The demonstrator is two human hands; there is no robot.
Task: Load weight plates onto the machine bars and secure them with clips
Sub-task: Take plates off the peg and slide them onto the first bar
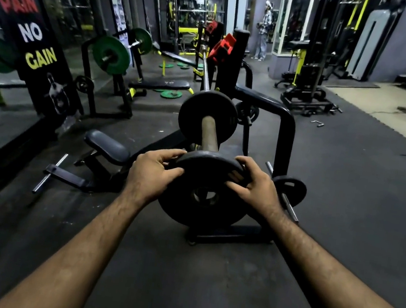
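Your left hand (153, 172) grips the left rim of the black weight plate (204, 193), fingers curled over its upper edge, thumb across the near face. The plate stands upright between your hands, its centre hole just near of the bar sleeve (209, 135) end. Your right hand (255, 185) clamps the right rim likewise. A second plate (206, 117) sits farther along the sleeve.

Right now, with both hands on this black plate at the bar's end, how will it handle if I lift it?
The black plate looks like solid metal, so probably rigid and heavy. Left hand and right hand grip its rim. Being round, it would likely roll if dropped.
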